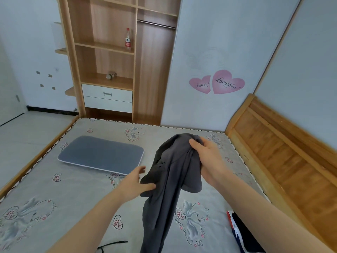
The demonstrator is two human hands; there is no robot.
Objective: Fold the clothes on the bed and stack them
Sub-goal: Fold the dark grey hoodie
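A dark grey garment (169, 183) hangs bunched above the bed (54, 198), its lower end trailing down toward the near edge. My right hand (206, 157) grips its upper part, fingers curled round the bunched cloth. My left hand (138, 181) is at the garment's left edge, its thumb and fingers closing on a fold there. A second piece of clothing, dark with red, white and blue trim (238, 232), lies on the bed at the lower right, partly behind my right forearm.
A flat grey pillow (101, 154) lies on the bed's far left. A black cord (111, 244) sits near the front edge. The wooden headboard (284, 152) runs along the right. A wardrobe (116, 57) with a bottle (128, 40) stands behind.
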